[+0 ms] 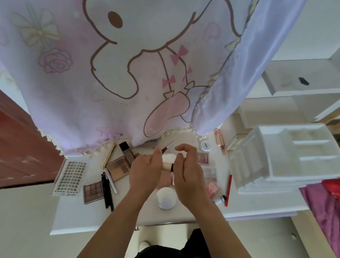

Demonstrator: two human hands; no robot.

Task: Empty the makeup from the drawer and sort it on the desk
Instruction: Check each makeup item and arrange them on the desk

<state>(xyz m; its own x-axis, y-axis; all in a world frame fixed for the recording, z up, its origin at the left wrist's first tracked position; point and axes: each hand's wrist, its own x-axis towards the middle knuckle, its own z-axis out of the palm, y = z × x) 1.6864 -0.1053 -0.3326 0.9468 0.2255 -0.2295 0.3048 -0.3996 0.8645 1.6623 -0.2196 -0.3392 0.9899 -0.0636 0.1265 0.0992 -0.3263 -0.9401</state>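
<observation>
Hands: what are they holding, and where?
A small cream tube, held between left hand and right hand, one at each end; middle shows.

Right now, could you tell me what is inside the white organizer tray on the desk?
The white organizer tray shows only bare dividers; its visible compartments hold nothing. The lower tiers' interiors are hidden.

a home bedroom, by the look of it: a sheer lilac curtain printed with a cartoon rabbit and roses (113, 60) hangs over a small white desk (75, 222), a bed with purple and red bedding (331, 204) sits alongside, and a dark red wooden door (6, 139) stands nearby.
</observation>
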